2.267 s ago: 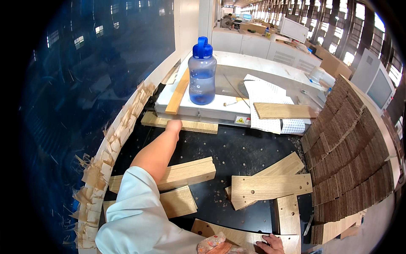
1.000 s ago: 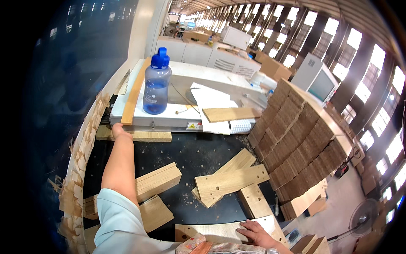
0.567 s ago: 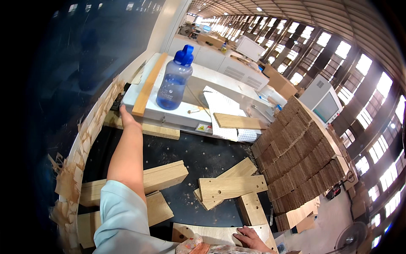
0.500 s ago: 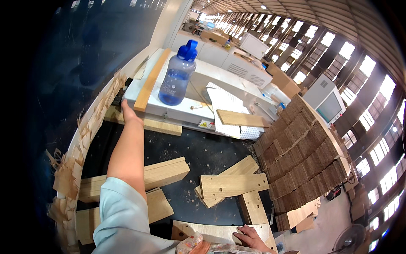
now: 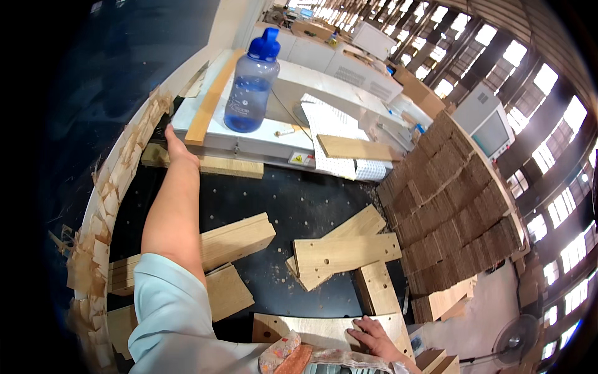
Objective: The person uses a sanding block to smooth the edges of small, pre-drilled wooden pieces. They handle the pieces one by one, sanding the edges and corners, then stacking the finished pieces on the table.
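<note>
My left arm stretches forward, and my left hand [image 5: 179,146] is at the near left corner of a white cabinet [image 5: 215,142], just above a pale wood strip [image 5: 232,167]. Its fingers are mostly hidden, so I cannot tell whether they grip anything. At the near edge my right hand [image 5: 372,336] lies open, fingers on the top of a drilled wooden board [image 5: 305,327]. Two more boards lie crossed in the middle: a drilled board [image 5: 346,255] on top of a plain-looking one [image 5: 362,222]. Another drilled piece [image 5: 375,287] sits between them and my right hand.
A blue-capped water bottle [image 5: 251,90], a long wood strip [image 5: 215,96], papers [image 5: 333,124] and a short board [image 5: 358,148] lie on the cabinet. Stacked brown boards [image 5: 448,206] rise at right. Wood pieces [image 5: 240,240] lie under my left arm; torn cardboard edging [image 5: 112,206] lines the left.
The whole view has shifted, so the bench things sit slightly higher in the picture. Both hands keep about the same places on the cabinet corner and the near board.
</note>
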`<state>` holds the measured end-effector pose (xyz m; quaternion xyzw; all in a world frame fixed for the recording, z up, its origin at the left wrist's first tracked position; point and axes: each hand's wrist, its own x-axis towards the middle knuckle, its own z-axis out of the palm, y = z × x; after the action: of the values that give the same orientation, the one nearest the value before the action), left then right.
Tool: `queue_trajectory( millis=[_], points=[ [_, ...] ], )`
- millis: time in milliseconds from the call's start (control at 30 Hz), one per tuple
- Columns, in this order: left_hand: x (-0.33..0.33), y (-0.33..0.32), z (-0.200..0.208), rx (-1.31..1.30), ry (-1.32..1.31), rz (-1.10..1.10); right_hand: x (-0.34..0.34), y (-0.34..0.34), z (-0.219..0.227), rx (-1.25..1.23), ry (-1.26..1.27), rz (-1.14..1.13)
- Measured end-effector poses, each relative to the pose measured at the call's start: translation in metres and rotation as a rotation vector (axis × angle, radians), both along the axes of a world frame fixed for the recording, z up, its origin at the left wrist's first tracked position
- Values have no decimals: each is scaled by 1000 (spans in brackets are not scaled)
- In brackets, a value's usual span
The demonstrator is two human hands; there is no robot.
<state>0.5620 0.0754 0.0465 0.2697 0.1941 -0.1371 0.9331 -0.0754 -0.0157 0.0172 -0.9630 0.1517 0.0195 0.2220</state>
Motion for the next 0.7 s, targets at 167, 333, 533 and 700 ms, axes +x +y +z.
queue_trajectory(
  millis=[167, 333, 533, 700],
  points=[
    [23, -1, -34, -9, -111, -168, 3, 1, 12, 12, -7, 48],
    [41, 9, -10, 371, -204, -220, 7, -2, 4, -55, -115, 115],
    [-237, -15, 42, 627, -1186, -333, -4, -2, -14, -135, -241, 62],
    [-405, 25, 4, 1371, -2283, -1208, -27, 24, 10, -142, -188, 86]
  ],
)
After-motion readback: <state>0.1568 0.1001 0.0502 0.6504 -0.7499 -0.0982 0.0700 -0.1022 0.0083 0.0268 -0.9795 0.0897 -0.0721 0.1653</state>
